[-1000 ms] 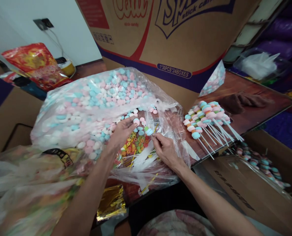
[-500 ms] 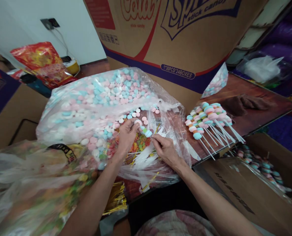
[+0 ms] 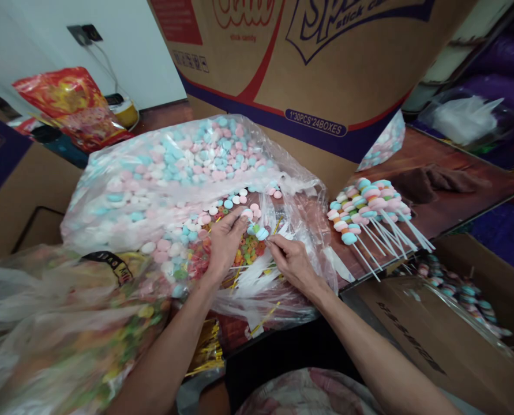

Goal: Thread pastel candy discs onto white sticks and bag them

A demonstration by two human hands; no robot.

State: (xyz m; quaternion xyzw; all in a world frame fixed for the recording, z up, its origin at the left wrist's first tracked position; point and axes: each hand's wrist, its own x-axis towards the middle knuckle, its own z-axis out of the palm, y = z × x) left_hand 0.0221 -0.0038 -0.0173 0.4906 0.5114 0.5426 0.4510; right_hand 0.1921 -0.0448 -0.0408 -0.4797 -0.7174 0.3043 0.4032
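A dark wooden table (image 3: 451,173) sits crowded among stacked goods, with a big cardboard box (image 3: 308,63) marked for stick candy standing at its back edge. On it lies a large clear plastic bag (image 3: 153,178) of pink, blue and white candy discs, its mouth open toward the person. The left hand (image 3: 224,242) reaches forward into that opening, palm down, its fingertips pinched on a pink candy (image 3: 247,213). The right hand (image 3: 293,262) comes in from the right, thumb and forefinger closed on a thin white stick (image 3: 270,243). The stick's long axis runs from the right hand up and left, ending in a blue candy (image 3: 262,233) just beside the left fingertips. To the right, a fan of finished candy sticks (image 3: 369,210) rests on the table, heads pointing left, sticks trailing right toward the edge.
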